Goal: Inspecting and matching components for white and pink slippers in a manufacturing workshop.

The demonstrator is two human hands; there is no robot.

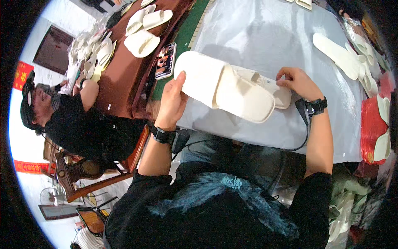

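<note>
Front slipper (224, 87), white, broad band across its right-hand part: held up over the near side of the grey-covered table (248, 35), heel end to the left. Rear slipper (277, 93), also white, lies partly behind it; its right end shows past the front one's edge.

Left hand (172, 101): closed on the heel end of the front slipper, thumb pressed on the upper face, other fingers mostly hidden beneath. Whether these also reach the rear slipper cannot be told.

Right hand (302, 85): fingers curled, thumb and forefinger nearly together — tips at the edge of the rear slipper. Cannot tell if they pinch it or only touch it.

Containers: clear plastic bag (353, 25) at the upper right, pale slippers within or against it. Red plastic package (370, 120) at the right table edge, with pale slippers (382, 146) against its outer side; its contents cannot be made out. On the left, loose clear plastic (75, 52) lies about a heap of white slippers (89, 52) on the brown-covered table (114, 89).

Nearby: phone (166, 61), screen lit, beyond the left hand. More white slippers (338, 56) lie on the grey cover at right. Co-worker (74, 120) in black — seated beside the brown-covered table.
</note>
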